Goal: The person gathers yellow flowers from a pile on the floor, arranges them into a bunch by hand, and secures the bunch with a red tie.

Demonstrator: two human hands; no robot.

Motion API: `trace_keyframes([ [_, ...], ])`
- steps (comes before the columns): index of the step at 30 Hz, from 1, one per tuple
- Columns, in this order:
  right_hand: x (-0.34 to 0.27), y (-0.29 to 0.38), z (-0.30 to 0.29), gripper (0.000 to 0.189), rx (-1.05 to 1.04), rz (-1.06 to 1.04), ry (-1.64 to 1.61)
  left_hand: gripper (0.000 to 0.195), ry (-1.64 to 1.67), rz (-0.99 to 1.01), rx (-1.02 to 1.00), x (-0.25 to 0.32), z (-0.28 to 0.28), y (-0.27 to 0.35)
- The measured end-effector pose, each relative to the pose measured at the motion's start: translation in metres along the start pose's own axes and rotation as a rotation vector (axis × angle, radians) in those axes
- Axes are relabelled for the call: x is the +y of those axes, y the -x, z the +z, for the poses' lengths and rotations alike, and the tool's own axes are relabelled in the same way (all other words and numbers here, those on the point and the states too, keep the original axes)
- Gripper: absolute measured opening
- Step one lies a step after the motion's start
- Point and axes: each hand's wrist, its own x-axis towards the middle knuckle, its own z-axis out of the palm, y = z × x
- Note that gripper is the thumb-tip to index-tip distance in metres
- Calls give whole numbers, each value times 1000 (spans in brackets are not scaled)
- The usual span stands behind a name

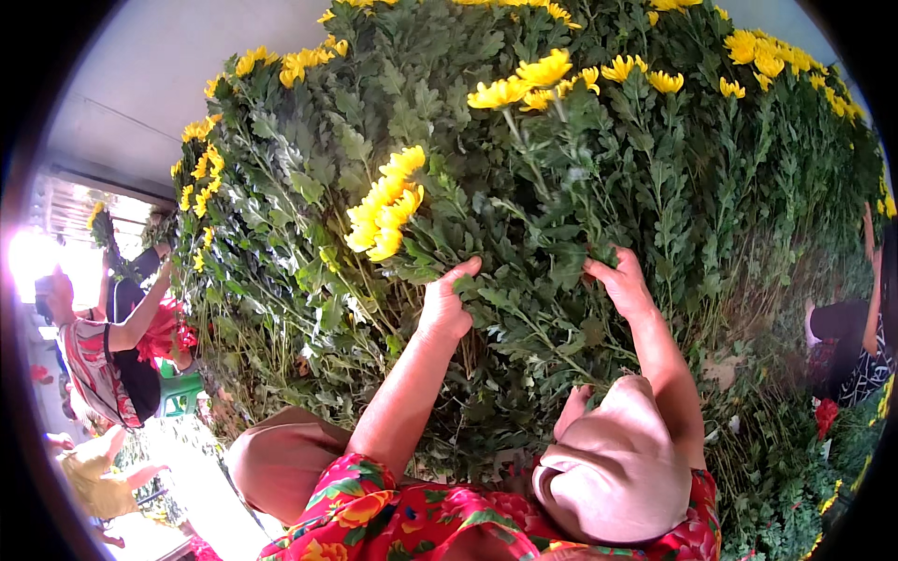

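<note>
My left hand [447, 303] is closed around leafy stems of a small bunch of yellow chrysanthemums [386, 207], whose heads lie stacked together to its upper left. To the right, my right hand [621, 280] pinches a leafy chrysanthemum stem between thumb and fingers; leaves partly hide the grip. Above it, several yellow chrysanthemum heads [523, 84] stick out on tilted stems, slightly blurred. Which head belongs to the pinched stem, I cannot tell. Both hands are in front of a large pile of cut chrysanthemums [407, 91], heads outward and stems towards me.
My knees [617, 463] are bent below the pile. At left, a person in a patterned shirt [91, 365] handles flowers beside a green plastic stool [181, 393]. Another person [852, 343] is at the right edge. More cut greenery [765, 477] lies at lower right.
</note>
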Motion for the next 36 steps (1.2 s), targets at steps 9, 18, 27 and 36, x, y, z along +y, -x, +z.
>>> trace_keyframes([
  [9, -9, 16, 3, 19, 16, 6, -230, 34, -62, 38, 57, -2, 11, -4],
  [18, -77, -13, 12, 18, 372, -175, 143, 36, -51, -5, 73, -8, 5, -3],
  [27, -212, -20, -12, 24, 537, -617, -39, 34, -157, 12, 137, -14, -2, 0],
  [36, -177, 10, -39, 11, 501, -304, 35, 33, -73, 0, -19, -9, 5, 7],
])
